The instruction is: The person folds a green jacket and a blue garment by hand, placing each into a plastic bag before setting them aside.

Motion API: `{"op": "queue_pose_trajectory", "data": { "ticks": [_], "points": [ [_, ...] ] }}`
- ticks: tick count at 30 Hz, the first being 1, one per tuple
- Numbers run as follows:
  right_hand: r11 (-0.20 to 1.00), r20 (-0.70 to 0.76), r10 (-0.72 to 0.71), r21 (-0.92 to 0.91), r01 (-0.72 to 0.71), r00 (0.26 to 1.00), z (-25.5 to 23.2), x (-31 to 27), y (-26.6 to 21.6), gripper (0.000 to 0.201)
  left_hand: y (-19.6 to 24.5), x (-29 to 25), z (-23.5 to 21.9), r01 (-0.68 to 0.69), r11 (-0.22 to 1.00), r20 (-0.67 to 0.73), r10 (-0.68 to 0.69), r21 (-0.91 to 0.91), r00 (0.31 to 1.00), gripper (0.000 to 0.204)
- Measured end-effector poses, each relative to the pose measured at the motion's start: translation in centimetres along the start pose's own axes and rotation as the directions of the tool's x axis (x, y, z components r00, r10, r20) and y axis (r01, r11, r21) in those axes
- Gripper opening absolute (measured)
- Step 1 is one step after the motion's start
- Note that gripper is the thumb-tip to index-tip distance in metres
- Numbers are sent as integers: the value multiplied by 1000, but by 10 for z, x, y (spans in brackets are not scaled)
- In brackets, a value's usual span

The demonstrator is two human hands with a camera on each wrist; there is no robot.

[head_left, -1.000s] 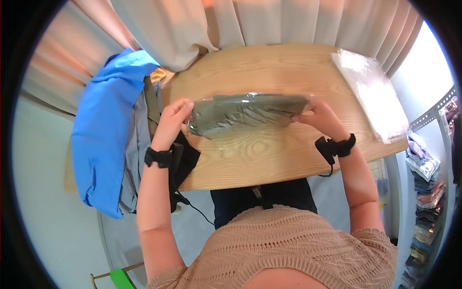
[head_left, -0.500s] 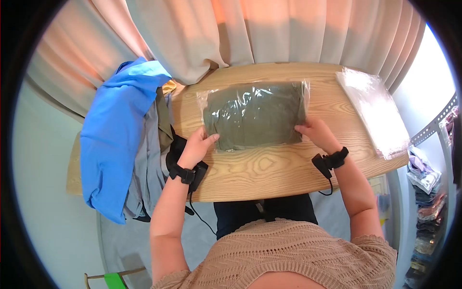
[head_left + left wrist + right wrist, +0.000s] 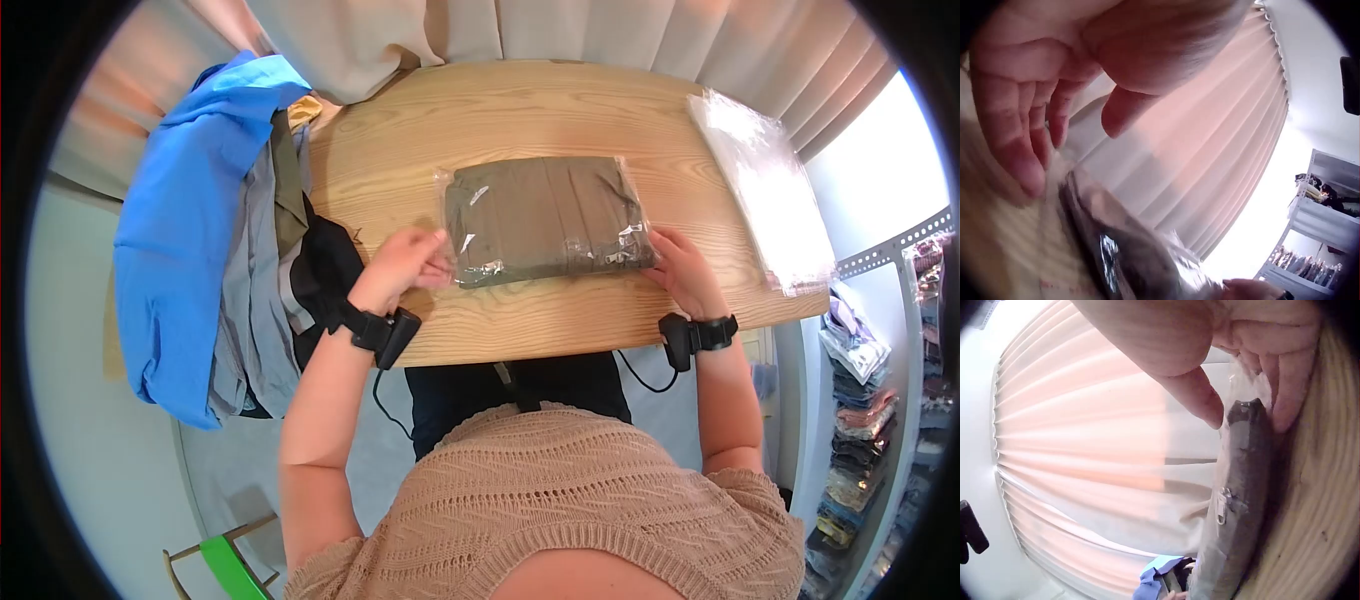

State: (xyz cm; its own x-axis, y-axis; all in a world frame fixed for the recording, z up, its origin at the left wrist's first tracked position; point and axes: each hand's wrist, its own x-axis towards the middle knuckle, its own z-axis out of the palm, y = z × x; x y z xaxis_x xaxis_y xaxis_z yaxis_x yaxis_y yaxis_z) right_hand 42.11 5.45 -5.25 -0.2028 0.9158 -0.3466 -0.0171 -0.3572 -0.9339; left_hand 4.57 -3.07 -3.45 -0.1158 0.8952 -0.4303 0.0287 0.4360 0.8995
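Observation:
A folded olive-grey garment in a clear plastic bag point(image 3: 545, 215) lies flat over the wooden table point(image 3: 480, 110), its film shining along the near edge. In the right wrist view a metal zipper pull point(image 3: 1221, 507) shows on it. My right hand point(image 3: 688, 272) holds the bag's right edge, with the thumb above and fingers on the table side. At the left edge my left hand point(image 3: 405, 265) hovers with thumb and fingers spread apart. Its fingertips point(image 3: 1032, 178) are right beside the film in the left wrist view, with nothing between them.
Loose clothes hang over the table's left end: a blue garment point(image 3: 185, 240), grey ones point(image 3: 265, 320) and a black one point(image 3: 325, 265). A stack of clear plastic bags point(image 3: 765, 190) lies at the right. Curtains point(image 3: 560, 35) close off the back; shelves of packed clothes point(image 3: 865, 420) stand at right.
The bagged garment was tilted up between both hands, then swung down flat onto the table. My left hand has let go of its left edge; the right hand stays at the right edge.

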Motion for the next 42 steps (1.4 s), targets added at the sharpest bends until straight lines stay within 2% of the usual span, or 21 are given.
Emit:
{"op": "queue_pose_trajectory", "data": {
  "ticks": [2,5,6,9,15,17,21,23,25,26,28,29,31,33,35,36,37,38,39,41,42],
  "points": [
    [999,20,-10,52,9,1000,2,-6,2,41,11,4,-9,-96,989,-167,114,112,979,32],
    [996,-29,-74,53,75,997,10,-13,6,40,22,35,-32,-123,992,-166,123,8,978,30],
    [995,-69,-84,45,88,994,14,-16,5,41,26,44,-34,-94,992,-145,81,-87,986,28],
    [990,-112,-134,25,138,985,16,-15,11,40,28,75,-33,-25,993,-180,4,-117,984,25],
    [964,-177,-264,-70,256,948,22,-11,19,38,29,118,-18,-9,1000,-209,9,2,978,22],
    [957,-191,-288,-77,278,938,22,-8,23,38,33,121,-16,-13,991,-174,36,131,984,22],
    [962,-207,-274,-80,263,939,20,-11,24,42,30,128,-17,-7,993,-148,25,118,989,21],
    [963,-207,-270,-58,264,940,20,-15,18,43,27,130,-21,0,999,-146,6,39,989,22],
    [973,-178,-186,-172,156,966,18,-18,8,42,22,132,-22,-44,995,-145,57,87,988,23],
    [973,-186,-187,-172,155,965,14,-16,2,42,20,133,-24,-34,996,-132,45,88,990,23],
    [996,-46,-18,-93,13,999,3,-9,-12,42,26,126,-23,-5,999,-117,11,52,993,25],
    [996,-54,-17,-92,12,998,1,-7,-19,42,28,123,-22,-4,999,-109,10,54,994,25],
    [951,-3,69,-302,-67,998,-1,-5,-31,41,29,119,-22,8,1000,-114,-11,-29,993,27],
    [939,7,61,-339,-55,998,0,-8,-25,39,29,117,-22,-3,1000,-85,2,-7,996,26],
    [990,123,97,87,-108,988,0,-12,-13,36,27,115,-24,-13,1000,-64,13,10,998,25],
    [990,129,103,82,-114,986,3,-15,-4,36,26,114,-24,-43,999,-44,43,5,998,25],
    [893,142,94,425,-146,985,8,-19,6,36,23,114,-24,-72,997,-26,72,-3,997,26],
    [682,148,86,712,-167,985,12,-24,13,36,21,115,-25,-61,998,-33,61,-15,998,26],
    [688,154,102,703,-181,983,18,-31,18,36,20,118,-26,-65,998,-30,64,-11,997,26],
    [565,47,49,822,-67,998,32,-43,23,32,19,117,-26,-56,998,-31,56,-16,998,26],
    [616,65,108,779,-118,992,37,-51,15,30,20,117,-25,-44,999,-41,43,-11,998,26]
  ]
}}
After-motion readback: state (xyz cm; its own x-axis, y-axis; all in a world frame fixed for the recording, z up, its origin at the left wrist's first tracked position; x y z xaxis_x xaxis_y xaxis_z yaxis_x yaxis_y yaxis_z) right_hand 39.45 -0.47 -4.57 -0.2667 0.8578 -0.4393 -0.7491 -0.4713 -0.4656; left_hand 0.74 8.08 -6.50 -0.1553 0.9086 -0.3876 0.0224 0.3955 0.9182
